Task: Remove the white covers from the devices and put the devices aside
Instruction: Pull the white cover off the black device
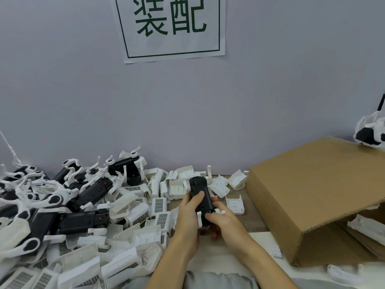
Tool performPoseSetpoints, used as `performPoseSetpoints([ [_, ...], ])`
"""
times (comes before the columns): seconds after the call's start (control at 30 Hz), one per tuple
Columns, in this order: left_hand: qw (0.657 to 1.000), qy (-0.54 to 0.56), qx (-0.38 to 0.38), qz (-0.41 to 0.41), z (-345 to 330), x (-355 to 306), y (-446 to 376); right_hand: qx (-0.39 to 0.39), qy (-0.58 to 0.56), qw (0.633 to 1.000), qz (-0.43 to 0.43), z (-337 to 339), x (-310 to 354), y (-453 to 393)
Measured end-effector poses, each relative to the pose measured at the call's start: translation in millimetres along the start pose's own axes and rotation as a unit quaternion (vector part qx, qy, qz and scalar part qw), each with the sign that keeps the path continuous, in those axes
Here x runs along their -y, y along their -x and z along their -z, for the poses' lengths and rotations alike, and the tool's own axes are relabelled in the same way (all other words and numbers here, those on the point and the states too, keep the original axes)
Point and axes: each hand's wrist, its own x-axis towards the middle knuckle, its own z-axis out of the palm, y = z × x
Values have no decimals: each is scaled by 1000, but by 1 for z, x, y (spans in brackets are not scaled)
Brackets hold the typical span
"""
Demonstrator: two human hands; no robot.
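Both hands on one black device (201,197), held just above the desk (253,207) at centre, long axis pointing away from the person. Left hand (188,213) wraps the left side, thumb curled over the top face. Right hand (220,222) grips the near end, fingers curled where a white cover (208,215) sits on the device; cover still attached, white tabs showing either side of the body. Whether it's partly loose, can't tell.

Left of the hands: big heap of loose white covers (141,213), many with grille patches. Further left, pile of black devices (83,222) with white arms tangled together. More white covers (220,184) scattered behind the held device. Right: open cardboard box (308,188), flap raised, white parts inside at lower right. Wall behind carries a paper sign (173,28) with green characters.
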Motion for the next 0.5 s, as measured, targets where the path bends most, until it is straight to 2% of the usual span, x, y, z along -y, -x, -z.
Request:
performPoseSetpoints([
  [0.5, 1000, 4, 3, 2, 1, -1, 0, 21, 10, 999, 27, 3, -4, -1],
])
